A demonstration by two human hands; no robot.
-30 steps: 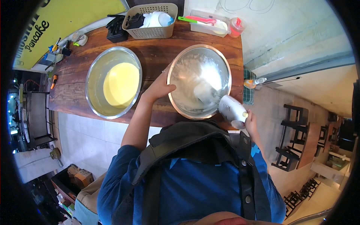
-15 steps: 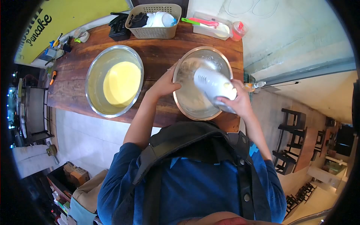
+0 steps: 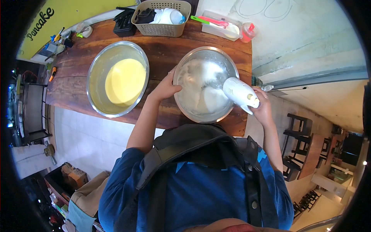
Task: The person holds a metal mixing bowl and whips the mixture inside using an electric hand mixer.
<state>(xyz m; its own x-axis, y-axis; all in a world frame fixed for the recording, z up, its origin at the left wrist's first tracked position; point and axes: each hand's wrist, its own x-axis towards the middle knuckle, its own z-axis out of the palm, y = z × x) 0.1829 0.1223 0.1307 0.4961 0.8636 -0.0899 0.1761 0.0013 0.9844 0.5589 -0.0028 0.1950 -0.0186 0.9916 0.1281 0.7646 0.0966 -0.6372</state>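
My right hand [image 3: 262, 107] grips a white hand mixer [image 3: 239, 92], tilted over the right side of a metal mixing bowl [image 3: 184, 105]. The mixer's beaters reach down into a whitish mixture [image 3: 214, 98] and look blurred. My left hand [image 3: 166, 88] is closed on the bowl's left rim, thumb over the edge. To the left stands a second metal bowl [image 3: 96, 98] with smooth yellow batter [image 3: 124, 82] in it; neither hand touches that one.
Along the back of the wooden table [image 3: 162, 50] are a beige basket [image 3: 160, 29] with cloths and bottles, a clear container [image 3: 222, 29] holding spatulas, and a red-topped bottle [image 3: 247, 32]. An orange-and-black tool [image 3: 53, 73] lies at the left edge. Stools [image 3: 297, 127] stand beyond, at right.
My right hand and the mixer have moved right, from over the bowl's middle toward its right rim. More of the whitish mixture shows. My left hand stays on the rim.
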